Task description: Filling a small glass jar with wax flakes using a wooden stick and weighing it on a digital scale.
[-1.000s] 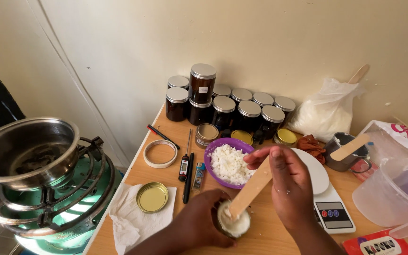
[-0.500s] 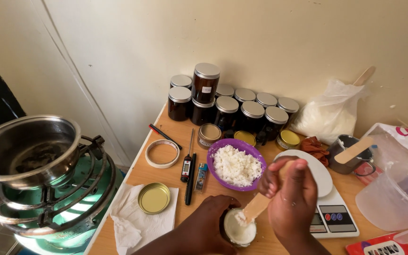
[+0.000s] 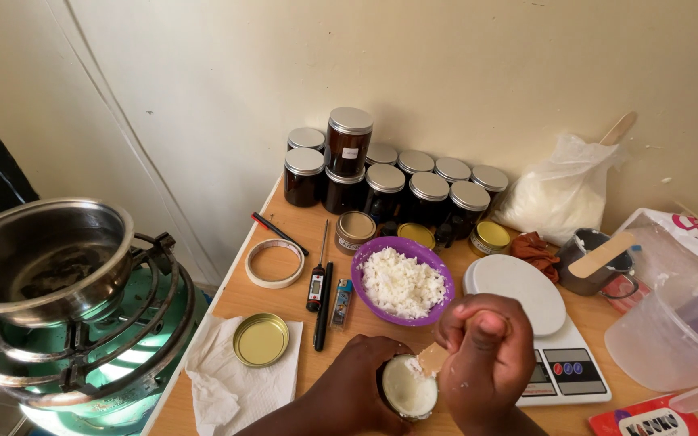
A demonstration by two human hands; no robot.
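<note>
My left hand (image 3: 349, 391) grips a small round jar (image 3: 408, 389) filled with white wax, near the table's front edge. My right hand (image 3: 482, 355) is closed around a flat wooden stick (image 3: 432, 357), whose tip presses into the wax at the jar's right rim. Just behind the hands stands a purple bowl (image 3: 401, 282) heaped with white wax flakes. A gold jar lid (image 3: 260, 339) lies on a white paper napkin (image 3: 236, 379) to the left.
Several dark brown jars (image 3: 385, 182) with silver lids stand by the wall. A kitchen scale (image 3: 547, 339), tape roll (image 3: 275, 263), thermometer (image 3: 316, 282), lighter (image 3: 341, 295), plastic jug (image 3: 680, 331) and bag of flakes (image 3: 563, 194) crowd the table. A steel pot (image 3: 42, 258) sits on a green burner at left.
My right hand has dropped lower and closer to the jar, with the stick now steeper and mostly hidden in my fist. My left hand keeps hold of the jar.
</note>
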